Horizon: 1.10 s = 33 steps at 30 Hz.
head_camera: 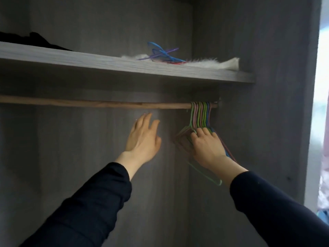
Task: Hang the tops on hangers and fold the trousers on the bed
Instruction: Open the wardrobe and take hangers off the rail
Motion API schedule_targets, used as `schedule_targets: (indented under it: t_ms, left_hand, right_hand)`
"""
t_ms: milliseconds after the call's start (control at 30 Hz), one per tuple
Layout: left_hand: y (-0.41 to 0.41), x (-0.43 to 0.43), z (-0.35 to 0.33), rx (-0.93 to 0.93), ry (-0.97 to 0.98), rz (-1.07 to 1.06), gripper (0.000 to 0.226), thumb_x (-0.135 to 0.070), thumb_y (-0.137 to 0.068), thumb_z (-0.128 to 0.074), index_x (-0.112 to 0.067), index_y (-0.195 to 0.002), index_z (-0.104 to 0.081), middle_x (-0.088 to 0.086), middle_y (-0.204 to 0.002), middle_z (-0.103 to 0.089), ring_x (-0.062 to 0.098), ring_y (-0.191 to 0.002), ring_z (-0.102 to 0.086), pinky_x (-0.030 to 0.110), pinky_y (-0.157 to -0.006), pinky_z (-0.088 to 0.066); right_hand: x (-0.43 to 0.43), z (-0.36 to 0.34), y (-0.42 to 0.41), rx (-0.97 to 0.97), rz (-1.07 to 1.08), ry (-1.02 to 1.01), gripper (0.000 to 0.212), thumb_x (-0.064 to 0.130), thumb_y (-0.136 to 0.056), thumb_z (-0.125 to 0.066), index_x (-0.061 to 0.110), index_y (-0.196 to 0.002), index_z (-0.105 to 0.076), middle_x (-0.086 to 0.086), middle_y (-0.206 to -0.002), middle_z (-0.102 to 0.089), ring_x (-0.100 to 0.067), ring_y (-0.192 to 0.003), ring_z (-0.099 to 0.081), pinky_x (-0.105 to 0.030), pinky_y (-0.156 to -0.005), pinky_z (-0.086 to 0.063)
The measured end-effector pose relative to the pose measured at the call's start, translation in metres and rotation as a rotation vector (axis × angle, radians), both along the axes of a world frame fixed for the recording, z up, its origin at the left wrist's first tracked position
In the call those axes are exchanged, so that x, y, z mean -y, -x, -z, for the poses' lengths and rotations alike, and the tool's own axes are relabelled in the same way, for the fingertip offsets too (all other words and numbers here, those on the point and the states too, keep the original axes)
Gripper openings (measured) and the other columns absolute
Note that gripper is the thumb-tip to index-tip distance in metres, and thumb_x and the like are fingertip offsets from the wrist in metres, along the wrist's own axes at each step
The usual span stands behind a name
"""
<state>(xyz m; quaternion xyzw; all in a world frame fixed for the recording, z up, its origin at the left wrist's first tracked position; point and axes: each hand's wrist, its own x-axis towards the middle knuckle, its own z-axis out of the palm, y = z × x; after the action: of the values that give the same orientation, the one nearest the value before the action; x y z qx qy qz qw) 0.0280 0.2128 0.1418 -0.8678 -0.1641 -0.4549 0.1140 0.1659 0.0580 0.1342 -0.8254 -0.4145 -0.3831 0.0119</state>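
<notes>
Right hand [204, 148] at 4 o'clock of centre: grip closed, fingers curled round the shoulders of the bunched hangers [201, 116]. Left hand [142, 138], at its 9 o'clock, is spread wide and holds nothing. Hangers hook the rail [89, 103] at its 3 o'clock end; shelf [124, 66] at 12. No tops or trousers visible. Risk: hooks are packed tight, so pulling one probably drags neighbours off and drops them.

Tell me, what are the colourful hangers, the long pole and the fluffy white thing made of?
Hangers: thin, smooth, pastel green, pink and blue; probably plastic or plastic-coated wire.
Pole: matt brown, faint grain; looks like bare wood.
Fluffy white thing on the shelf: fine hairs stick up; fur or fake fur.
</notes>
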Motion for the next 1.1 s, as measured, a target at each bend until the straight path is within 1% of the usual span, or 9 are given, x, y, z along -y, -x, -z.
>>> schedule_targets:
  t_ms: [133,267,400,467,533,633,800,1000,1100]
  left_hand:
    - [-0.024,-0.024,-0.027,0.004,-0.108,-0.047,0.057,-0.023,-0.089,-0.047,-0.012,-0.144,-0.034,0.015,-0.156,-0.019,0.029,-0.144,-0.013,0.042,-0.117,-0.014]
    - [-0.038,-0.056,-0.039,0.045,-0.087,-0.071,0.067,-0.015,-0.085,-0.053,-0.008,-0.148,-0.032,0.017,-0.157,-0.02,0.033,-0.146,-0.014,0.046,-0.119,-0.002]
    - [-0.045,-0.085,-0.028,0.095,-0.099,-0.042,0.073,-0.003,-0.073,-0.062,-0.003,-0.143,-0.04,0.025,-0.147,-0.035,0.042,-0.137,-0.03,0.059,-0.113,-0.017]
    - [-0.05,-0.096,-0.027,0.118,-0.148,-0.019,0.075,-0.002,-0.067,-0.066,-0.002,-0.139,-0.045,0.025,-0.139,-0.043,0.044,-0.129,-0.038,0.06,-0.111,-0.022]
    - [-0.053,-0.101,-0.03,0.156,-0.144,0.005,0.076,-0.004,-0.065,-0.067,-0.006,-0.138,-0.047,0.022,-0.135,-0.045,0.04,-0.126,-0.038,0.057,-0.113,-0.019]
    - [-0.057,-0.106,-0.029,0.157,-0.136,0.007,0.082,-0.008,-0.064,-0.066,-0.011,-0.142,-0.04,0.018,-0.138,-0.04,0.037,-0.131,-0.031,0.052,-0.116,-0.01]
    - [-0.062,-0.11,-0.024,0.176,-0.134,0.022,0.09,-0.011,-0.061,-0.069,-0.013,-0.145,-0.036,0.017,-0.143,-0.036,0.034,-0.134,-0.021,0.05,-0.117,-0.005]
    - [-0.06,-0.111,-0.024,0.169,-0.137,0.013,0.091,-0.018,-0.062,-0.07,-0.014,-0.146,-0.035,0.016,-0.146,-0.033,0.033,-0.136,-0.021,0.048,-0.117,-0.004]
    - [-0.057,-0.111,-0.024,0.161,-0.149,0.017,0.091,-0.018,-0.063,-0.07,-0.015,-0.146,-0.035,0.015,-0.146,-0.034,0.033,-0.136,-0.022,0.045,-0.117,-0.003]
  right_hand:
    - [-0.018,-0.007,-0.021,0.015,0.066,0.014,0.039,0.026,-0.094,-0.049,0.011,-0.13,-0.046,-0.01,-0.132,-0.048,-0.03,-0.123,-0.041,-0.041,-0.098,-0.037]
    - [-0.035,-0.015,-0.033,0.067,0.126,0.036,0.035,0.017,-0.096,-0.043,0.007,-0.129,-0.045,-0.013,-0.13,-0.049,-0.031,-0.12,-0.043,-0.039,-0.092,-0.039]
    - [-0.048,-0.019,-0.04,0.05,0.202,0.058,0.036,0.012,-0.094,-0.047,0.006,-0.129,-0.051,-0.013,-0.127,-0.052,-0.03,-0.117,-0.046,-0.038,-0.089,-0.043]
    - [-0.051,-0.02,-0.04,0.037,0.229,0.069,0.031,0.01,-0.094,-0.047,0.007,-0.123,-0.057,-0.013,-0.122,-0.055,-0.03,-0.113,-0.05,-0.037,-0.083,-0.044]
    - [-0.055,-0.022,-0.037,0.015,0.218,0.058,0.026,0.011,-0.094,-0.046,0.009,-0.114,-0.062,-0.012,-0.116,-0.06,-0.029,-0.108,-0.056,-0.034,-0.072,-0.042]
    - [-0.058,-0.029,-0.031,-0.148,0.147,-0.04,0.02,0.018,-0.092,-0.052,0.01,-0.105,-0.064,-0.01,-0.109,-0.066,-0.032,-0.101,-0.064,-0.033,-0.066,-0.039]
    - [-0.065,-0.033,-0.032,-0.529,-0.005,-0.321,0.019,0.018,-0.088,-0.052,0.003,-0.099,-0.058,-0.021,-0.111,-0.063,-0.039,-0.103,-0.061,-0.034,-0.075,-0.046]
    - [-0.077,-0.018,-0.036,-0.707,-0.115,-0.579,0.011,0.012,-0.086,-0.05,0.003,-0.082,-0.054,-0.026,-0.099,-0.062,-0.038,-0.095,-0.061,-0.029,-0.068,-0.037]
    - [-0.081,-0.013,-0.037,-0.756,-0.172,-0.635,0.014,0.011,-0.088,-0.049,0.004,-0.077,-0.055,-0.019,-0.087,-0.06,-0.03,-0.085,-0.058,-0.028,-0.067,-0.037]
